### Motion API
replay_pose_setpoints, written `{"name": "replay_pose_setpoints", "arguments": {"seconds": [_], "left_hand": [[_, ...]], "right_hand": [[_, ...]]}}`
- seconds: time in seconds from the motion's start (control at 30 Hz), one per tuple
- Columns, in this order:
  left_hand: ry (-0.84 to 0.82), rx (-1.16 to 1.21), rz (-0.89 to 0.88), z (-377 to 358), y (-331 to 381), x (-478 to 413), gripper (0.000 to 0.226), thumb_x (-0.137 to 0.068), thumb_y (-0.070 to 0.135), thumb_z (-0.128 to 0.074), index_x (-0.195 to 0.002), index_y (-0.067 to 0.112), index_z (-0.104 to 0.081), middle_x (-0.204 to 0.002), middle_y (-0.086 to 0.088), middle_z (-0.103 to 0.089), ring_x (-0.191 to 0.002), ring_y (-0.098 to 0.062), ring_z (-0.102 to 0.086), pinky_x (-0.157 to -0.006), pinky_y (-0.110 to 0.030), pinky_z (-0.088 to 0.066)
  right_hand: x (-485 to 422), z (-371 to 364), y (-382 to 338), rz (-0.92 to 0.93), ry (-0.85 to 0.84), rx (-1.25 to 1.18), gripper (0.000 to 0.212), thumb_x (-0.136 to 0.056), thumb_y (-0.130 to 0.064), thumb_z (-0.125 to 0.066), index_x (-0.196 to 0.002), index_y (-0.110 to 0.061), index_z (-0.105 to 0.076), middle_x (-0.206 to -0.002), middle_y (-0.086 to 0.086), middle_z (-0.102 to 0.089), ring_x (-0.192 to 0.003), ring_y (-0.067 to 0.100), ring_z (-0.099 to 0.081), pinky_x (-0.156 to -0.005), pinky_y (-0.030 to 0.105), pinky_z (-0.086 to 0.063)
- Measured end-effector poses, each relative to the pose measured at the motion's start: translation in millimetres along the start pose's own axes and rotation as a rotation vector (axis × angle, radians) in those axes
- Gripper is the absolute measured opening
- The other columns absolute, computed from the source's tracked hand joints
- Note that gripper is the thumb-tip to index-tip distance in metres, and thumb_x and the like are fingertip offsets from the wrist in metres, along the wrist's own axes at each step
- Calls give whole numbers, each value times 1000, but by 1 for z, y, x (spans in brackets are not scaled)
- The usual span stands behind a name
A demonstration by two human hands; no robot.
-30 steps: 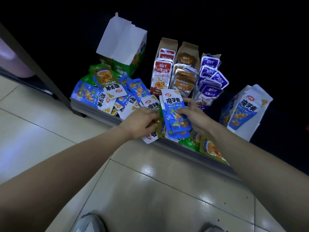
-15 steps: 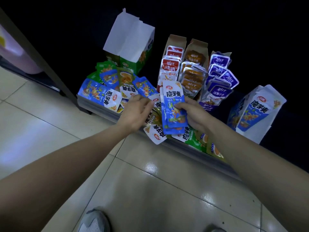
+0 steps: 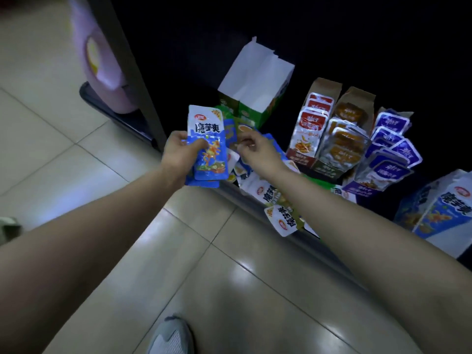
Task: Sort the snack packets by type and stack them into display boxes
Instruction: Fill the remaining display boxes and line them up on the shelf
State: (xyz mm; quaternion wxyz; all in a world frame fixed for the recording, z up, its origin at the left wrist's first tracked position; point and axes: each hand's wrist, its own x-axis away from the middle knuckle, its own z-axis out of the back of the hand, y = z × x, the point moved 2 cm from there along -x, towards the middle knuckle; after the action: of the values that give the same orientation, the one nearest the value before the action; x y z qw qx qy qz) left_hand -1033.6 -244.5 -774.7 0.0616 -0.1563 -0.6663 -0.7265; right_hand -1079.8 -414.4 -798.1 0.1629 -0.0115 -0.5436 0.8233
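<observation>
The left hand [image 3: 180, 155] grips a thin stack of glossy blue-and-white foil snack packets [image 3: 208, 149], thumb pressed on top, above the loose pile of mixed packets [image 3: 270, 195]. The right hand [image 3: 256, 150] curls over that pile; whether it pinches anything I cannot tell. The packets look light, floppy and slick, best pinched across the flat sealed edges.

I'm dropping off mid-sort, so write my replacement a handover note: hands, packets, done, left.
Left hand grips a stack of blue foil snack packets.
Right hand is curled over the loose mixed packets on the shelf ledge; grasp unclear.
Done: cardboard boxes hold stacked red packets, brown packets and purple packets.
Left: box the blue stack, probably in the blue carton; sort the pile, green ones into the green-and-white open carton.
</observation>
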Motion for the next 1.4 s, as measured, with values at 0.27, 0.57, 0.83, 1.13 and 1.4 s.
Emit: {"name": "replay_pose_setpoints", "arguments": {"seconds": [0.27, 0.57, 0.83, 1.13, 1.4], "left_hand": [[67, -48, 141, 58, -40, -18, 30, -87, 4, -63, -113, 8, -48, -88, -3, -63, -65, -16, -65, -46, -29, -54], [29, -106, 161, 75, -40, -21, 31, -87, 8, -65, -112, 15, -48, -90, 0, -63, -65, -15, -64, -42, -25, -53], [-310, -40, 304, 48, -38, 0, 10, -90, 11, -64, -98, 11, -57, -80, -8, -69, -56, -15, -67, -50, -28, -57], [-202, -76, 238, 50, -37, -1, 31, -79, 11, -79, -101, 11, -58, -90, -5, -70, -54, -9, -68, -46, -26, -55], [-107, -29, 260, 45, -39, -7, 23, -80, 11, -78, -86, 13, -55, -86, -7, -71, -60, -17, -68, -50, -31, -58]], "right_hand": [[-23, -43, 20, 79, 90, 536, 18, -81, -22, -72, -76, -13, -56, -74, 2, -51, -78, 25, -51, -63, 32, -32], [-5, 9, 14, -138, 97, -459, 17, -96, -17, -61, -111, -9, -64, -105, 15, -70, -90, 27, -70, -76, 39, -59], [12, -12, 6, -124, -166, -141, 25, -89, -26, -70, -107, -9, -69, -93, 14, -72, -70, 23, -63, -57, 29, -51], [-7, -38, 9, 147, 157, 350, 32, -94, -24, -60, -123, -11, -61, -115, 5, -59, -106, 19, -53, -86, 27, -44], [-6, -21, 30, 30, 145, 815, 61, -82, -43, -72, -132, -13, -54, -132, 12, -45, -118, 31, -47, -84, 39, -45]]}}
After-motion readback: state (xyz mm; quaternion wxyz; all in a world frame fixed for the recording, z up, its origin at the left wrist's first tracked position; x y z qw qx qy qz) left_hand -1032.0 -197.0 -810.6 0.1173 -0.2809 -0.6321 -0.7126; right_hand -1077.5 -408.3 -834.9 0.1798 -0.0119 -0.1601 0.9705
